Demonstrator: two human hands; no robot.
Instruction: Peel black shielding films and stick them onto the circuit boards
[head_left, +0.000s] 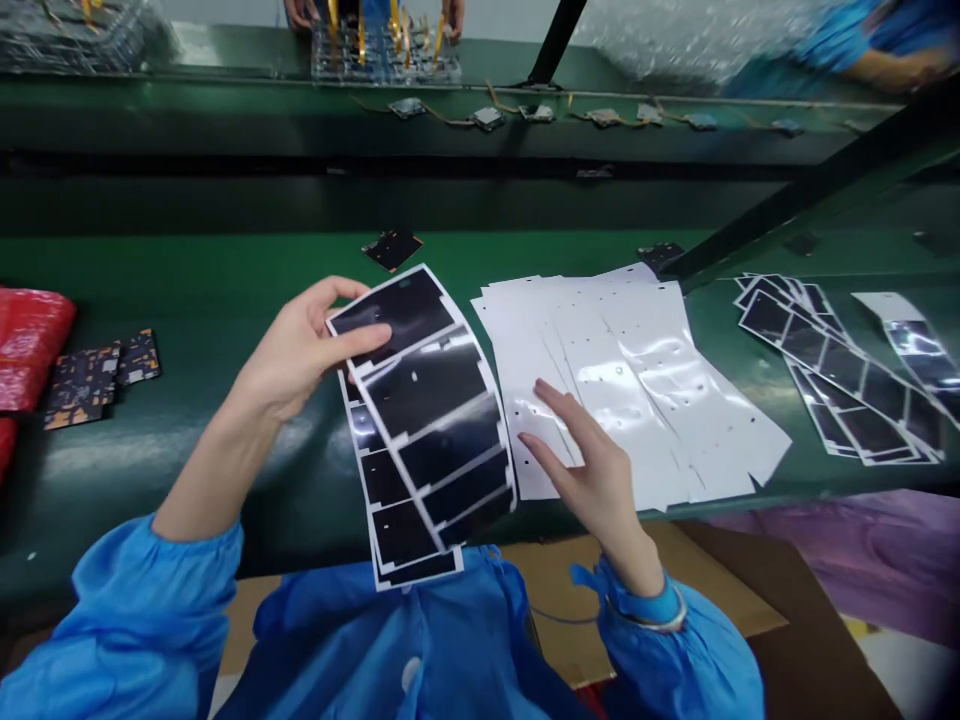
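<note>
Palm turned inward, the left hand (300, 345) is reaching up from the lower left, its thumb lying over the upper left corner of a black-panelled sheet (435, 400) and its fingers curling behind, pinching it. The right hand (596, 465) is hovering or resting at the near part of the white sheets (600, 370), wrist bent, thumb and fingers spreading apart and gripping nothing; whether it is touching them is unclear. Both forearms are emerging from blue sleeves (165, 590). A green work surface (285, 470) is running across, with dark circuit boards (82, 385) lying beside red wrapped bundles (30, 345) at the left and more panelled strips (847, 370) overlapping at the right. Beyond, small parts on thin cables (487, 118) are lining a ledge, and other people's hands (452, 15) are showing at the top. The held sheet is bending above the near edge, its black panels shining between white borders, while a second panelled sheet (416, 570) is showing underneath, extending past that edge.
</note>
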